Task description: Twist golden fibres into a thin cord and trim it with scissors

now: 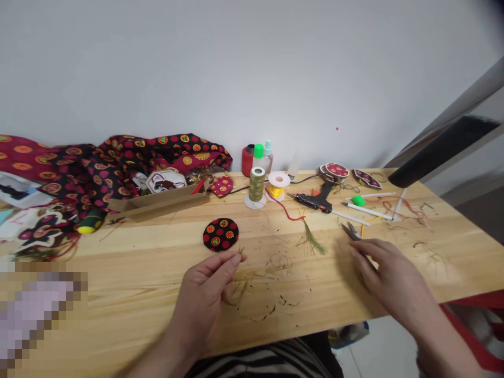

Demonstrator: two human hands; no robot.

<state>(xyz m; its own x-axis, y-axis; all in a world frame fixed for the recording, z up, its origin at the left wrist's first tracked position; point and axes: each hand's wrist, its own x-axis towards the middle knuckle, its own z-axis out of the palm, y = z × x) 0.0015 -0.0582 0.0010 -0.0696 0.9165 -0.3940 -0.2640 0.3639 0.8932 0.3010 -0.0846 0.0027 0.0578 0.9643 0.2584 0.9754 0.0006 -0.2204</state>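
Observation:
My left hand [205, 294] is closed, thumb and forefinger pinching some olive-green thread [241, 291] whose loose end hangs below the fingers. Wrapped in my right hand [397, 281] is a pair of dark scissors [349, 231], blades pointing away toward the wall; their handles are mostly hidden by the fingers. A round black fabric disc [221, 234] with red and orange dots lies just beyond my left fingertips. Between the hands, a green thread tassel [314, 241] rests on the wooden table [129, 294]. Bits of cut thread are scattered nearby.
Behind stand an olive thread spool [257, 186], a yellow cord spool [276, 190] and small bottles [259, 152]. A black glue gun [317, 201] lies right of them. Patterned cloth [157, 147] and a cardboard tray [165, 203] fill the left; white sticks [368, 211] lie at right.

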